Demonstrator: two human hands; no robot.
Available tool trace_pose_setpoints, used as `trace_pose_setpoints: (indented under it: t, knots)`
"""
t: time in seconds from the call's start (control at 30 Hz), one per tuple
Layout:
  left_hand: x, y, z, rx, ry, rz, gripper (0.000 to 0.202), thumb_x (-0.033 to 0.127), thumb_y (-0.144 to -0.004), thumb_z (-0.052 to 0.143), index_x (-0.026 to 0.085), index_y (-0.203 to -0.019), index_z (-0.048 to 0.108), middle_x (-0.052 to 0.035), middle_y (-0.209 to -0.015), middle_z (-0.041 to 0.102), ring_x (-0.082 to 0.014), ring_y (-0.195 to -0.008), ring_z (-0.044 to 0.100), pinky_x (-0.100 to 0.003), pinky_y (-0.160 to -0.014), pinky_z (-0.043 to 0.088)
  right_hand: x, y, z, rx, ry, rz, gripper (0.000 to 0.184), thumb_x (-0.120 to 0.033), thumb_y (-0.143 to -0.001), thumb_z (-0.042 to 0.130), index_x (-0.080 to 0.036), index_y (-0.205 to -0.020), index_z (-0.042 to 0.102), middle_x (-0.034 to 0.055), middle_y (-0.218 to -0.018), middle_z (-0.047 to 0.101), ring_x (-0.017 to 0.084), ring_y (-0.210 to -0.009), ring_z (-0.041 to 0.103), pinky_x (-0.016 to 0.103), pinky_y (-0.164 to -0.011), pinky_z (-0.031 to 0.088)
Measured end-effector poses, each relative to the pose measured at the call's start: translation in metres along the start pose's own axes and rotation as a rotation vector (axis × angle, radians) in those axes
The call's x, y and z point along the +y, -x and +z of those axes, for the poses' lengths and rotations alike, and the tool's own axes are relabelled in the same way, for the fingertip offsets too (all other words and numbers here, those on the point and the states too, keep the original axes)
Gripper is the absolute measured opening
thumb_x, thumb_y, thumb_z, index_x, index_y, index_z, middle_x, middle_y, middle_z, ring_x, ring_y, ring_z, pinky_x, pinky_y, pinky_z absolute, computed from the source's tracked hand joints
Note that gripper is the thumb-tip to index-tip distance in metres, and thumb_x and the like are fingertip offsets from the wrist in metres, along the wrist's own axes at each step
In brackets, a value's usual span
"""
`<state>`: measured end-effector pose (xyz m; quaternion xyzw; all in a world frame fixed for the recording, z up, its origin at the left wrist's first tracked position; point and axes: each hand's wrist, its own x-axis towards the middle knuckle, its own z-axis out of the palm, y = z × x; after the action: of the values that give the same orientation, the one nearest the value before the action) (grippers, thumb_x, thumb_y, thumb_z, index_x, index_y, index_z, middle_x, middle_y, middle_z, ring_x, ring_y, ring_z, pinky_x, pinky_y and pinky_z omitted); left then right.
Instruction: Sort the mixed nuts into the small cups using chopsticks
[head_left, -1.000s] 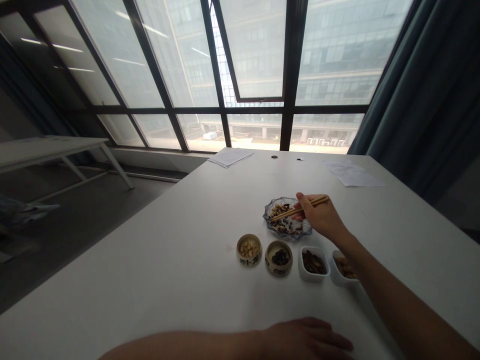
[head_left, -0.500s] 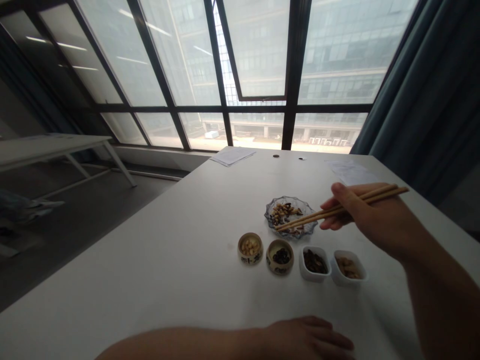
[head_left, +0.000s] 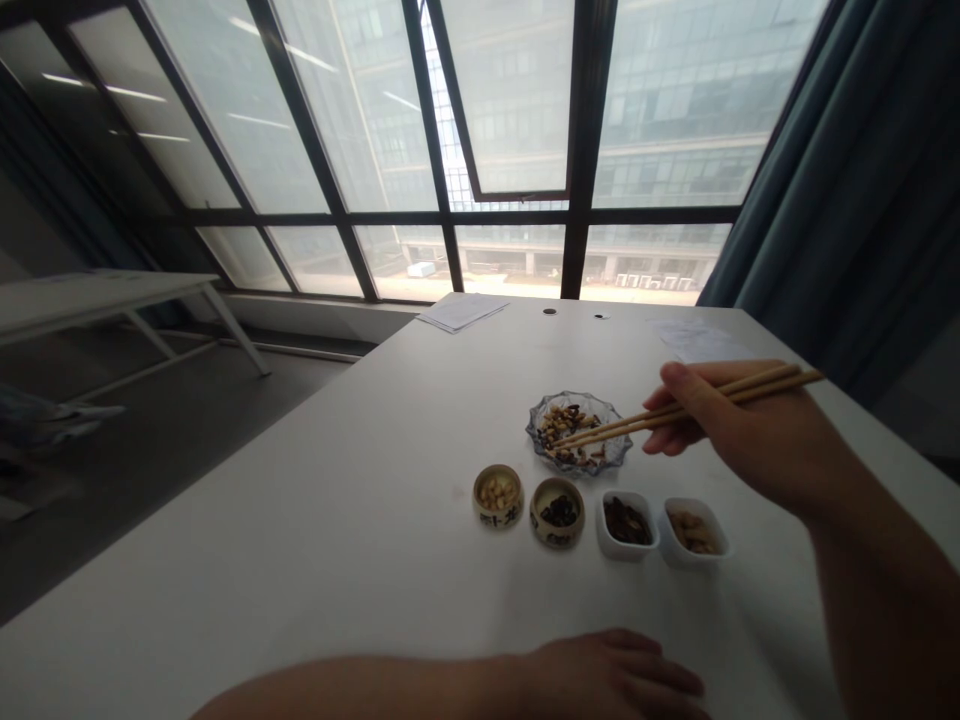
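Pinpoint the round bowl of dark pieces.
On the white table, find the clear scalloped dish. Just nearer, the bowl is second from left in a row of four. It is round, unlike the two white tubs to its right, and holds dark pieces, unlike the pale-filled bowl to its left.

Dark-framed windows (head_left: 510, 110), blue curtain (head_left: 840, 190)

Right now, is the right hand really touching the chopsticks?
Touching: the head view shows the right hand holding the chopsticks between its thumb and fingers.
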<state>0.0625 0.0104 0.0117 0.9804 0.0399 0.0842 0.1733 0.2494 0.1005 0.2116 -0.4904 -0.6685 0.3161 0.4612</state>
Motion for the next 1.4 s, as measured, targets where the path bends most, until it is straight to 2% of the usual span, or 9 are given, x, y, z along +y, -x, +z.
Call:
trace_pose_setpoints:
  t: [0.1,0.33,0.5,0.63,0.8,1.03,1.27,1.4]
  knots:
    - [0.005,-0.001,-0.005,-0.008,0.032,0.007,0.049,0.033,-0.105,0.036,0.018,-0.148,0.053,0.0011,-0.163,0.047,-0.0152,-0.158,0.032,-0.029,-0.132,0.024,0.011,-0.008,0.004,0.049,0.045,-0.008,0.054,-0.07,-0.089,0.069,-0.017,-0.08,0.078,0.0136,-0.074,0.079,0.026,-0.057,0.077,0.03,-0.048,0.064]
    - [0.01,-0.01,-0.001,0.009,-0.013,0.024,0.053,0.03,-0.106,0.033,0.011,-0.152,0.048,-0.0001,-0.164,0.046,-0.0179,-0.159,0.03,-0.033,-0.133,0.023,0.054,-0.031,0.021,-0.063,0.073,0.07,0.045,-0.056,-0.092,0.072,-0.015,-0.074,0.076,0.0121,-0.072,0.078,0.026,-0.058,0.077,0.028,-0.051,0.061]
    - [0.006,-0.017,-0.001,0.019,-0.069,0.075,0.05,0.033,-0.105,0.035,0.014,-0.146,0.057,-0.0009,-0.16,0.051,-0.0186,-0.156,0.038,-0.033,-0.127,0.036,0.071,-0.039,0.028,-0.084,0.092,0.066,0.045,-0.058,-0.091,0.071,-0.017,-0.073,0.075,0.0105,-0.065,0.076,0.027,-0.058,0.077,0.029,-0.052,0.06]
    - [0.006,-0.017,-0.002,0.02,-0.107,0.066,0.05,0.033,-0.105,0.034,0.016,-0.144,0.059,0.0008,-0.162,0.05,-0.0182,-0.156,0.038,-0.032,-0.128,0.034,0.072,-0.039,0.031,-0.079,0.113,0.059,0.045,-0.057,-0.093,0.068,-0.017,-0.071,0.073,0.0097,-0.06,0.074,0.027,-0.058,0.077,0.028,-0.049,0.058]
    - [0.007,-0.016,-0.002,0.03,-0.121,0.073,0.045,0.032,-0.104,0.039,0.019,-0.138,0.064,0.0002,-0.161,0.051,-0.019,-0.155,0.038,-0.034,-0.126,0.038,0.071,-0.038,0.033,-0.069,0.133,0.05,0.043,-0.054,-0.093,0.068,-0.017,-0.07,0.071,0.0087,-0.058,0.072,0.027,-0.056,0.077,0.027,-0.045,0.055]
    - [0.009,-0.015,-0.002,0.015,-0.092,0.044,0.052,0.031,-0.105,0.031,0.012,-0.149,0.052,0.0013,-0.163,0.048,-0.0192,-0.157,0.036,-0.034,-0.131,0.028,0.065,-0.036,0.031,-0.1,0.146,0.072,0.042,-0.052,-0.09,0.073,-0.019,-0.063,0.066,0.0078,-0.057,0.072,0.025,-0.057,0.076,0.025,-0.048,0.054]
    - [0.01,-0.016,-0.004,0.021,-0.115,0.05,0.046,0.031,-0.104,0.037,0.018,-0.141,0.062,0.0012,-0.161,0.051,-0.0189,-0.154,0.041,-0.034,-0.126,0.038,0.064,-0.036,0.03,-0.093,0.141,0.085,0.041,-0.05,-0.09,0.073,-0.02,-0.062,0.065,0.0075,-0.057,0.072,0.025,-0.059,0.077,0.025,-0.048,0.054]
    - [0.01,-0.016,-0.003,0.026,-0.112,0.032,0.045,0.031,-0.104,0.039,0.018,-0.14,0.063,0.0014,-0.16,0.051,-0.0187,-0.154,0.04,-0.034,-0.127,0.036,0.063,-0.034,0.031,-0.104,0.146,0.069,0.039,-0.043,-0.092,0.07,-0.021,-0.061,0.064,0.0075,-0.059,0.073,0.026,-0.061,0.077,0.025,-0.049,0.054]
